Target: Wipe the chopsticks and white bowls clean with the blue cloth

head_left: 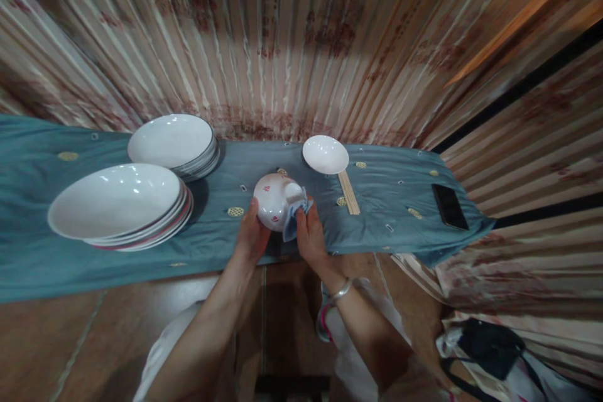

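Observation:
My left hand (252, 230) grips the left side of a white bowl (271, 202) with small red flower marks on its outside. The bowl is tipped so that its outer face and foot ring show, and its inside is hidden. In my right hand (309, 232) a light blue cloth (294, 217) is bunched, pressed against the bowl near the foot. Beyond the bowl, a shallow white bowl (325, 154) rests upright on the cloth-covered table. Several wooden chopsticks (348, 193) lie side by side just in front of it.
Two stacks of dishes, a front stack (117, 201) and a rear stack (172, 141), stand at the left. A black phone (450, 206) lies near the right end of the teal tablecloth (391, 201). Patterned curtains (292, 44) hang behind. A dark bag (492, 345) sits at lower right.

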{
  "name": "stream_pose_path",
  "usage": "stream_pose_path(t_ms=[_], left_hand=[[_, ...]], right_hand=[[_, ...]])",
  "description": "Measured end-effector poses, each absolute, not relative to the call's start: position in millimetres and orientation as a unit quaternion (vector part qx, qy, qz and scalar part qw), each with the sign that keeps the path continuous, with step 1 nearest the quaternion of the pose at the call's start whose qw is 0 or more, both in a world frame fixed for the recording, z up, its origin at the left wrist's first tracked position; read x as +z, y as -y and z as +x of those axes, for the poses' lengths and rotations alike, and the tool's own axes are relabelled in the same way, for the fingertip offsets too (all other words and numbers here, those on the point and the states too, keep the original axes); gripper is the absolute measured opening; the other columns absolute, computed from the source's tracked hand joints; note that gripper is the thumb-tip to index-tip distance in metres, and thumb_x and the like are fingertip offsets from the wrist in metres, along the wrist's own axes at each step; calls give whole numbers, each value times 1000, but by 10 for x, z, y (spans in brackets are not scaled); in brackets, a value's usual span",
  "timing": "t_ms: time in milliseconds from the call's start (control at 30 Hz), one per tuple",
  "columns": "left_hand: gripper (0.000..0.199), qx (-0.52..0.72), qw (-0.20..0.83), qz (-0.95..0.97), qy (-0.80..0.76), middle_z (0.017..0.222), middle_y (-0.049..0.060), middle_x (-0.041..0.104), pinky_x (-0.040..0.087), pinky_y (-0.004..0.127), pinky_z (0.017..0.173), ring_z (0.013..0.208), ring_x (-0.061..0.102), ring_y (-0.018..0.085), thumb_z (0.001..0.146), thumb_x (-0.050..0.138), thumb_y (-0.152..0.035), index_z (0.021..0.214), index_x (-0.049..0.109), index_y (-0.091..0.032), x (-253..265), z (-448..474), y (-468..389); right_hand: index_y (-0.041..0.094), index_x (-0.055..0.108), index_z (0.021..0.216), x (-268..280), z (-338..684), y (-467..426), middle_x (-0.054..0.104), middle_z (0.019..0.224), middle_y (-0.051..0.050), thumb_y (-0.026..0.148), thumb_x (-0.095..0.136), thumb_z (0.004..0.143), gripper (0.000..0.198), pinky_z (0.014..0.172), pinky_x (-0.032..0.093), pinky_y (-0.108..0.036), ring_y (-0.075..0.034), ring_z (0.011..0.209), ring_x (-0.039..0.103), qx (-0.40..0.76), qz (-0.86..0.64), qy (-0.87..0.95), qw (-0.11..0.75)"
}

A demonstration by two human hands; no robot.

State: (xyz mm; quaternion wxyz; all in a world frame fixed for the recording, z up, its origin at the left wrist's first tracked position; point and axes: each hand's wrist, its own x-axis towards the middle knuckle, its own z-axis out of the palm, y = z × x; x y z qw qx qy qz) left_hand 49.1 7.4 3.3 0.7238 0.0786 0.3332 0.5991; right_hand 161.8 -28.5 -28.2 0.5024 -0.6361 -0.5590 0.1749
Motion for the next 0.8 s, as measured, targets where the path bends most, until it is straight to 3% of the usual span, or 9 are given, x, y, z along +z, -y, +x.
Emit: stream_pose_path(t_ms=[267, 400, 533, 800], left_hand=[[43, 582, 730, 43, -355, 117, 14, 71, 47, 36, 104, 120, 61, 24, 99, 38, -31, 130, 56, -9, 119, 486, -66], [45, 579, 732, 30, -359, 120, 16, 69, 47, 36, 104, 120, 60, 24, 99, 36, -31, 133, 53, -7, 133, 489, -69], [46, 585, 728, 26, -356, 120, 17, 69, 45, 35, 106, 119, 61, 23, 99, 37, -30, 136, 50, -5, 122, 489, -78], [47, 572, 740, 14, -354, 114, 14, 72, 48, 35, 103, 112, 65, 22, 100, 34, -31, 137, 50, -8, 153, 482, -66]], right_hand=[[5, 20, 150, -439, 1483, 391, 29, 154, -24, 30, 29, 99, 58, 117, 27, -51, -26, 146, 24, 117, -649, 610, 439], [8, 8, 153, -423, 1451, 446, 20, 158, -22, 24, 29, 99, 61, 117, 29, -51, -25, 149, 16, 71, -642, 642, 412], [7, 7, 154, -370, 1417, 474, 12, 160, -22, 20, 34, 97, 64, 115, 32, -52, -30, 149, 14, 22, -625, 678, 385], [7, 6, 154, -406, 1406, 436, 24, 157, -23, 12, 36, 94, 67, 114, 33, -55, -30, 149, 13, -63, -597, 730, 327]])
